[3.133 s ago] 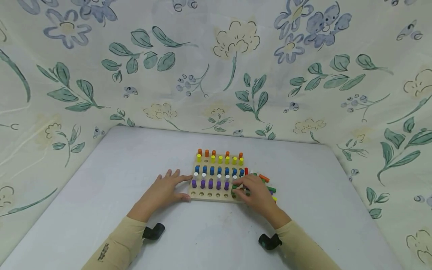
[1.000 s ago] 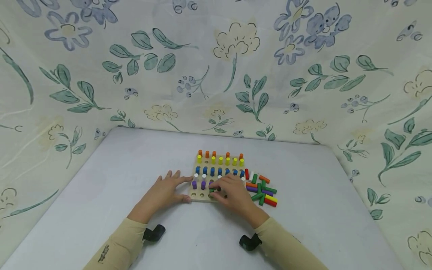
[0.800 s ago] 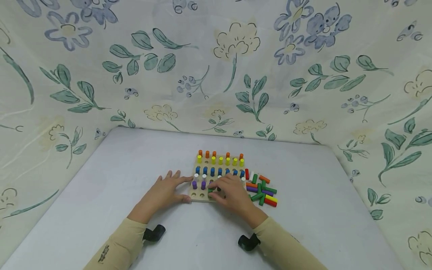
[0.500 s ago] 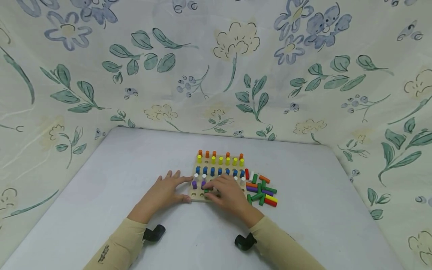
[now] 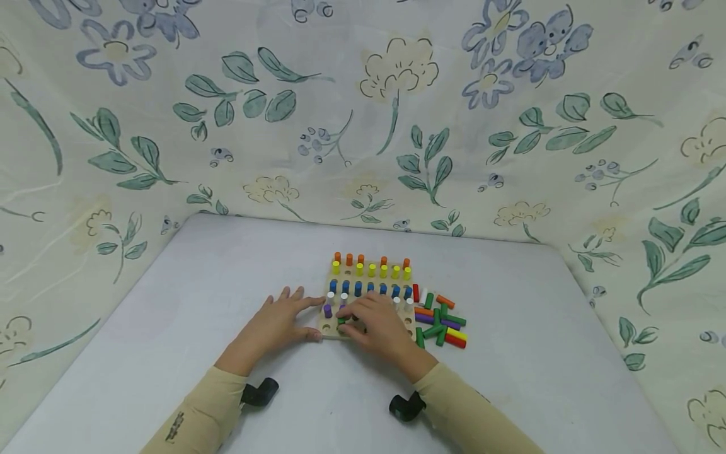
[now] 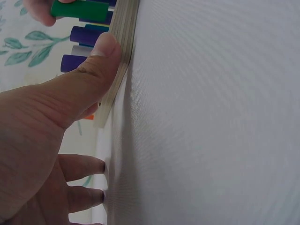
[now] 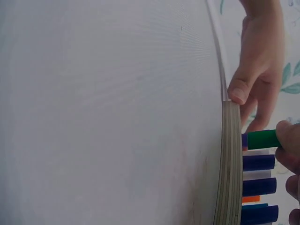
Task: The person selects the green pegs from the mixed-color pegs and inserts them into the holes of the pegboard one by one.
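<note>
A wooden pegboard (image 5: pixel 332 336) stands on the table with upright orange, yellow, blue, white and purple pegs in rows. My right hand (image 5: pixel 379 323) pinches a green peg (image 7: pixel 262 139) between thumb and fingers, held upright close over the front row, at the second hole from the left. Beside it a purple peg (image 5: pixel 328 311) stands in the row behind. My left hand (image 5: pixel 276 323) touches the board's left side with thumb and index finger. In the left wrist view its thumb (image 6: pixel 96 63) lies against the board's edge, the other fingers stretched toward the tabletop. My right hand hides the board's middle.
Right of the board lie loose pegs: several green pegs (image 5: pixel 435 331), a white peg (image 5: pixel 423 294), red pegs (image 5: pixel 455 341), orange pegs (image 5: pixel 445 301), a purple peg (image 5: pixel 450 325) and a yellow peg (image 5: pixel 455 333). Flowered fabric (image 5: pixel 317 208) surrounds the white tabletop (image 5: pixel 238 252).
My right hand has travelled left along the front row, from its right end to near the left end, with the green peg in its fingers. The left hand has stayed at the board's left side.
</note>
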### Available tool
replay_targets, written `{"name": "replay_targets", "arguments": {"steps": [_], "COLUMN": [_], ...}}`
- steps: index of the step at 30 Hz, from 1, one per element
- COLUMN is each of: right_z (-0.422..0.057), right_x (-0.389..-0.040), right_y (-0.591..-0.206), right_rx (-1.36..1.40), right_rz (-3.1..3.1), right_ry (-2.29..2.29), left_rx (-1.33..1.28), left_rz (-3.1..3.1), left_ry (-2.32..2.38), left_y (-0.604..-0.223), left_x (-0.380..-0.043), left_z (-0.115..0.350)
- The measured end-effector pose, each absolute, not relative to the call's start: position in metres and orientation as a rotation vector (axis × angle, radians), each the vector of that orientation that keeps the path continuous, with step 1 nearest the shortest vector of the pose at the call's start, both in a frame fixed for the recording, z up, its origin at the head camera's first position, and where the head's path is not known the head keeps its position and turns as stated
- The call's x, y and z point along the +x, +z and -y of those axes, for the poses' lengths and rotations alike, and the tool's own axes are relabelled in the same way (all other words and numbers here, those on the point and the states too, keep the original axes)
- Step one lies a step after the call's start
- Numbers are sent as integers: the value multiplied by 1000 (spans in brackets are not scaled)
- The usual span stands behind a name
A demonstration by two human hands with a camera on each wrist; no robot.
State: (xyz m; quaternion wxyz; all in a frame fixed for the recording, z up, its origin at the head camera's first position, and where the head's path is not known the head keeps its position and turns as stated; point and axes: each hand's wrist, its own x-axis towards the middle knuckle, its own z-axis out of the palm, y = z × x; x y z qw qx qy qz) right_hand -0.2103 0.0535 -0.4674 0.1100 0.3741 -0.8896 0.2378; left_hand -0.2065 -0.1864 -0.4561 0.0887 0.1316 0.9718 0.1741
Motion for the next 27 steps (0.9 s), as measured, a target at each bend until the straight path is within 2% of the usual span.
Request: {"name": "replay_targets", "arguments": {"steps": [27], "right_z": [-32], "right_x": [-213], "right_y": [-464], "right_rx": [1139], "right_rz": [2602], "right_ry": [645], "left_rx": [414], "left_rz": [-2880], "left_ry": [541], "left_y": [-457], "left_x": [-207], "left_z": [189]}}
